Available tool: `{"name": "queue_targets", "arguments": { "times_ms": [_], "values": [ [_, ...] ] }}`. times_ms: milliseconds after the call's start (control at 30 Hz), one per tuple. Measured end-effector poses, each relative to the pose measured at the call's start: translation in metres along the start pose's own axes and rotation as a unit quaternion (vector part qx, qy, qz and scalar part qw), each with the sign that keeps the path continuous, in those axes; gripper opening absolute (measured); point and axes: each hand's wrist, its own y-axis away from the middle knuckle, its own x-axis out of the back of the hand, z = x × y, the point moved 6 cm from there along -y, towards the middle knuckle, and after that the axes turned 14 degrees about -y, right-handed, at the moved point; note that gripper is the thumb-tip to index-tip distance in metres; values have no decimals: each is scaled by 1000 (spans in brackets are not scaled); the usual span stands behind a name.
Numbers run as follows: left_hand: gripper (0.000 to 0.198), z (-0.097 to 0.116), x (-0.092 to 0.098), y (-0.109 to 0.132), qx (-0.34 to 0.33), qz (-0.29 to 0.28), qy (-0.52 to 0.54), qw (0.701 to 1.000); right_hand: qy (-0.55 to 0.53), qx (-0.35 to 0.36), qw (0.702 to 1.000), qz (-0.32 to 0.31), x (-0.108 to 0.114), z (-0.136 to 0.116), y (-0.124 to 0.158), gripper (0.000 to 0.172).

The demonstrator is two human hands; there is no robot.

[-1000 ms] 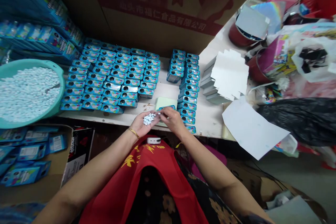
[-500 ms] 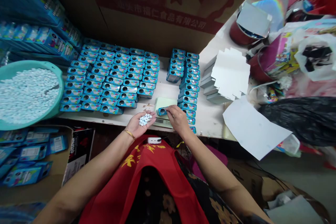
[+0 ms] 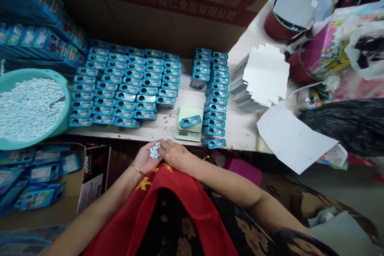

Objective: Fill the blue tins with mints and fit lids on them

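My left hand [image 3: 144, 161], palm up and cupped, holds a small heap of pale blue and white candies [image 3: 154, 151] in front of my apron. My right hand [image 3: 175, 154] reaches across to it, its fingers bunched against the right side of the heap; the fingertips are partly hidden. Just beyond my hands, a small blue candy tin [image 3: 194, 120] lies tilted on a pale green digital scale [image 3: 181, 113], with neither hand on it. The tin's small round opening is toward its left end.
Packed rows of blue tins [image 3: 126, 96] stand left of the scale, and another column [image 3: 215, 108] right of it. A turquoise basin [image 3: 66, 100] of candies is at far left, above a carton of blue packs [image 3: 39, 174]. White card stacks [image 3: 265, 74] stand right.
My right hand has let go of the tin on the scale and moved left and toward me, to the candies. My left hand has drawn slightly closer to my body.
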Motion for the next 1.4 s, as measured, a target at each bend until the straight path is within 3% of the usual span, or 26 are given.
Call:
{"name": "queue_targets", "arguments": {
  "times_ms": [233, 400, 600, 733, 900, 1100, 1167, 1267, 1300, 1400],
  "values": [
    [18, 1, -3, 0, 3, 6, 3, 1000, -4, -3, 1000, 10, -4, 1, 1, 12],
    [17, 3, -12, -2, -7, -6, -8, 1000, -92, -6, 993, 78, -2, 16, 5, 11],
    [18, 8, -26, -4, -12, -30, -8, 999, -216, -86, 928, 290, 50, 77, 27, 13],
    [18, 10, -28, -3, -15, -29, -3, 999, -228, -120, 913, 316, 65, 109, 32, 13],
    [17, 10, -24, -2, -21, -19, 2, 1000, -246, -143, 896, 342, 68, 122, 37, 12],
    [16, 9, -14, -1, -20, 1, 1, 1000, -275, -177, 833, 447, 94, 109, 60, 12],
    [16, 7, -15, -2, -14, 1, -4, 1000, -318, -162, 838, 411, 94, 95, 53, 13],
    [17, 6, -21, -5, -7, -7, -11, 1000, -382, -120, 866, 300, 86, 77, 37, 16],
    [16, 7, -22, -6, -6, -8, -13, 1000, -377, -118, 871, 292, 86, 77, 36, 18],
    [14, 10, -21, -6, -5, -1, -17, 1000, -271, -149, 887, 344, 95, 98, 47, 23]
  ]
}}
